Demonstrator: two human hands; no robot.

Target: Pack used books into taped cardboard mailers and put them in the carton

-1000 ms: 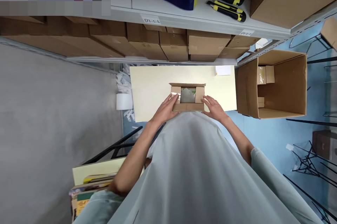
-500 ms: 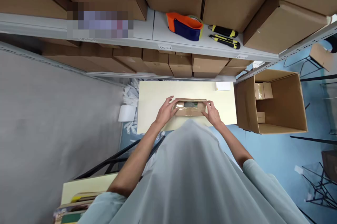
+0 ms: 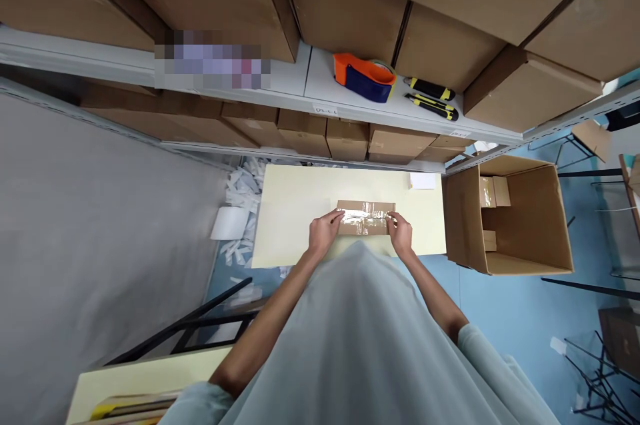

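A small brown cardboard box [image 3: 366,225] with shiny clear tape across it lies on the pale yellow tabletop [image 3: 295,202], close to my body. Its top flaps are down, and a thin seam runs between them. At the box's left end, my left hand [image 3: 323,234] is closed, thumb and fingers pinching the edge near the seam. My right hand [image 3: 401,234] pinches the opposite end in the same way. What the box holds is hidden under the flaps.
A large open carton [image 3: 533,215] with small boxes inside stands right of the table. Above, a grey shelf [image 3: 320,90] carries cartons, an orange-and-blue tape dispenser [image 3: 364,78] and box cutters [image 3: 431,98]. A white card [image 3: 423,180] lies at the table's back right; paper scraps [image 3: 241,188] sit left.
The box's flaps have come down over the opening, where a dark thing showed inside before. Both hands have moved from the box's sides to pinch near the seam. The view has shifted slightly.
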